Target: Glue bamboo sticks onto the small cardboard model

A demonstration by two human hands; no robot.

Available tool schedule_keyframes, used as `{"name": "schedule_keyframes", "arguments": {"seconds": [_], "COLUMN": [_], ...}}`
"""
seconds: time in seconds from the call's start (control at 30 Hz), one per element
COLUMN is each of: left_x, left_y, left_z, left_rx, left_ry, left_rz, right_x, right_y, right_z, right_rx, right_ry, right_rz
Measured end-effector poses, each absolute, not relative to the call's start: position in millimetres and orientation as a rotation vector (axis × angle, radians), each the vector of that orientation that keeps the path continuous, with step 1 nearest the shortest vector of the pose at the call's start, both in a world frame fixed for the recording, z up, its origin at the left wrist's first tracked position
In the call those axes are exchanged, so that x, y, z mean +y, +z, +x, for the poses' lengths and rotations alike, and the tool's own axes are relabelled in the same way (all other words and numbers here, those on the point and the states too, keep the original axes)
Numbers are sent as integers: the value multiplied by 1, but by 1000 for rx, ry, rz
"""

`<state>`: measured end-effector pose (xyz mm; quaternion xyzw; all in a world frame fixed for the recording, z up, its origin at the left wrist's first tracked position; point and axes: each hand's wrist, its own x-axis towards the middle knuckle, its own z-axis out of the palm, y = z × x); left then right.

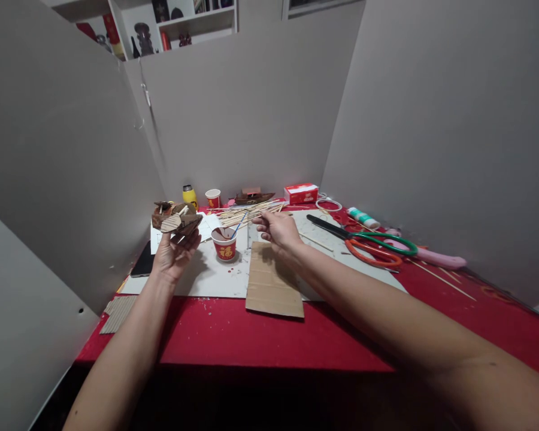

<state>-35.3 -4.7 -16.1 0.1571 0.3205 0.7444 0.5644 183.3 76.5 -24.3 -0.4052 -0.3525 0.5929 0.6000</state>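
From the paper cup (225, 249), a hand could pass toward 6 o'clock over the worktop (197, 332); cardboard (273, 284) lies flat at 4. The left hand (175, 254) blocks 9, the model boat (186, 222) 10, sticks (257, 211) 1, the right hand (279, 231) 3.

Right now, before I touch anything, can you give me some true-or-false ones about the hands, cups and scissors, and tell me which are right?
1. The left hand holds a brown model boat. True.
2. The right hand grips the scissors. False: they lie to the right of that hand.
3. A blue stick leans in the nearer paper cup. True.
4. Both scissor handles are green. False: one is green, the other orange.
5. The yellow bottle stands farther back than that cup. True.
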Motion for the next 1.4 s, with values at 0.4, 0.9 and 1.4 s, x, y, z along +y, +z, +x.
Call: {"name": "schedule_keyframes", "arguments": {"seconds": [0.4,0.9,1.4], "left_x": [-6,-9,-10], "left_y": [-18,-20,-19], "left_z": [-30,-22,-21], "left_rx": [792,789,763], "left_ry": [1739,1678,1699], "left_rz": [344,380,380], "right_x": [56,29,16], "right_y": [3,-10,-17], "right_z": [185,164,150], "right_rx": [-676,-861,-815], "right_ry": [1644,1683,1779], "right_rz": [-782,-636,-621]}}
